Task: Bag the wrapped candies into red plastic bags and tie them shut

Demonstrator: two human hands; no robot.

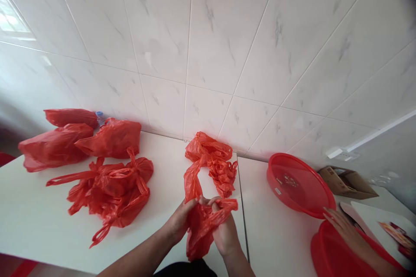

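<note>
A crumpled red plastic bag (199,225) hangs between both my hands at the near edge of the white table (39,220). My left hand (182,220) pinches its upper left edge, fingers closed. My right hand (225,233) grips its right side, fingers wrapped into the plastic. Just beyond them lies another bunched red bag (212,160), with one of its handles reaching down to my left hand.
A pile of loose red bags (110,190) and three filled red bags (81,138) lie at left. A round red basket (299,184) leans at right, with a second red basket (331,255) under another person's hand (344,225). A cardboard box (347,181) sits behind it.
</note>
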